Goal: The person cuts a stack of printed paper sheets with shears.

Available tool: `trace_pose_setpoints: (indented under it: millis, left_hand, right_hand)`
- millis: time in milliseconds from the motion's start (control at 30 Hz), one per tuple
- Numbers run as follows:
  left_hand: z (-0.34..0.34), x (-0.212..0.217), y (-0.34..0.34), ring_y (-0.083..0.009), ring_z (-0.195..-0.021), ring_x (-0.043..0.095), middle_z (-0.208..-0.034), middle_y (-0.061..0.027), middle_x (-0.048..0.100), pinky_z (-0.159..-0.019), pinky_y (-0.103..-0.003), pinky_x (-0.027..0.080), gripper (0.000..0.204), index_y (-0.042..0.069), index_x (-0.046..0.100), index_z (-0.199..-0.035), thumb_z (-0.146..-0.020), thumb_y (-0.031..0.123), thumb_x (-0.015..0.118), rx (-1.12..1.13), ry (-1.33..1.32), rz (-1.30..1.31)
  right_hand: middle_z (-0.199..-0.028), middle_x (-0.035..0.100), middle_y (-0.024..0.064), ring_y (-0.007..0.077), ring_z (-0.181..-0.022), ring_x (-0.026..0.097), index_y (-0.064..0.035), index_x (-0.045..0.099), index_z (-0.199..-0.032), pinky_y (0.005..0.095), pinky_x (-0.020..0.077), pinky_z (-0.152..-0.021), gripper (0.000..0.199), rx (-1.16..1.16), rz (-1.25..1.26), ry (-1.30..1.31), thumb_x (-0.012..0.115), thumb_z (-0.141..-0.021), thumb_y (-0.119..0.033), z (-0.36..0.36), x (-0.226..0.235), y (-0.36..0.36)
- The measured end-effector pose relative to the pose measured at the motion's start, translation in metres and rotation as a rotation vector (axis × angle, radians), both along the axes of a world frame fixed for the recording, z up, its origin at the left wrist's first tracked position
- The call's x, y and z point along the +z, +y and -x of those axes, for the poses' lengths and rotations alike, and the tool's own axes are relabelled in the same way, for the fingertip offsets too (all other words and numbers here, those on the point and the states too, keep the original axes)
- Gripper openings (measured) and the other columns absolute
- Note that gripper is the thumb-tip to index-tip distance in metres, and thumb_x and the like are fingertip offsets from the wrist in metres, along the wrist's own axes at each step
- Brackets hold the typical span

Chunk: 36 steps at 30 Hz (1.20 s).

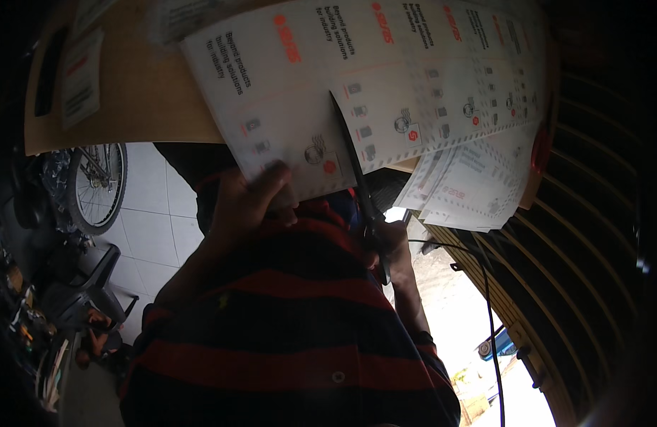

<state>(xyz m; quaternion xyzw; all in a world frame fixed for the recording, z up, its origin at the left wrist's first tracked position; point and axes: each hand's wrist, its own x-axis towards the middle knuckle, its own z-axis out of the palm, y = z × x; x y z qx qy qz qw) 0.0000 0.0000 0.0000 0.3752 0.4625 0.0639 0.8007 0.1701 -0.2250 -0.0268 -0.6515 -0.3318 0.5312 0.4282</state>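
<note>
A large white printed sheet point(271, 85) with rows of repeated panels, red marks and dark text lies over the brown board, its near edge overhanging toward me. My left hand point(254, 196) pinches the near edge of its leftmost panel, thumb on top. My right hand point(392, 242) is wrapped round the handles of dark scissors point(364, 188). Their blades point away from me into the sheet, where a slit parts the leftmost panel from the others. The handle loops are partly hidden by my fingers. Several smaller white printed pieces point(471, 188) lie overlapping to the right, under the sheet's edge.
The brown board point(143, 92) carries a white label point(81, 78) on its left. A red object point(540, 149) sits at its right edge. Left stand a bicycle wheel point(97, 188) and a dark plastic chair point(90, 285). A black cable point(489, 299) hangs beside the ribbed shutter point(577, 235) at right.
</note>
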Motion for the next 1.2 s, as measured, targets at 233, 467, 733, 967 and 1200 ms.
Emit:
trace_pose_setpoints:
  millis: [233,467,733,967,1200]
  left_hand:
    - [0.002,-0.001,0.0,-0.0186,-0.048,0.061,-0.066,-0.0139,0.061,-0.045,-0.028,0.051,0.025,-0.008,0.056,-0.095,-0.092,0.017,0.056,-0.005,-0.003,-0.016]
    - [-0.002,-0.003,-0.003,-0.0179,-0.046,0.059,-0.064,-0.0133,0.06,-0.046,-0.028,0.048,0.028,-0.008,0.057,-0.094,-0.091,0.02,0.058,-0.008,0.019,0.003]
    - [-0.001,0.0,-0.001,-0.0174,-0.045,0.058,-0.064,-0.0131,0.06,-0.047,-0.028,0.048,0.027,-0.007,0.057,-0.092,-0.09,0.02,0.058,0.009,0.006,-0.008]
    - [0.001,-0.007,-0.002,-0.019,-0.047,0.061,-0.066,-0.0142,0.061,-0.045,-0.028,0.051,0.023,-0.009,0.056,-0.096,-0.091,0.013,0.057,0.008,-0.017,0.01]
    - [0.003,-0.005,-0.002,-0.0183,-0.054,0.063,-0.067,-0.0133,0.062,-0.049,-0.027,0.051,0.023,-0.009,0.057,-0.096,-0.09,0.013,0.058,-0.03,-0.01,-0.099]
  right_hand:
    - [-0.059,0.055,-0.0023,0.005,-0.05,0.05,0.0012,0.063,-0.085,0.0213,0.0365,-0.046,0.048,-0.015,0.018,-0.068,0.076,-0.071,-0.043,0.0,0.007,0.011]
    - [-0.055,0.045,0.0018,0.0107,-0.049,0.037,0.0003,0.055,-0.071,0.0302,0.0307,-0.045,0.057,-0.037,-0.013,-0.034,0.085,-0.06,-0.047,-0.008,0.009,0.014]
    - [-0.056,0.045,0.0019,0.0102,-0.05,0.037,0.0008,0.055,-0.073,0.0301,0.0302,-0.046,0.059,-0.046,0.003,-0.011,0.085,-0.06,-0.048,-0.007,0.013,0.021]
    - [-0.058,0.047,0.0012,0.0093,-0.051,0.039,0.0003,0.054,-0.07,0.029,0.0304,-0.046,0.061,-0.042,0.014,-0.01,0.084,-0.06,-0.051,-0.009,0.014,0.023]
    - [-0.057,0.047,0.0014,0.009,-0.05,0.041,-0.0004,0.054,-0.07,0.0291,0.0317,-0.047,0.057,-0.052,0.058,0.048,0.085,-0.061,-0.048,-0.009,0.022,0.032]
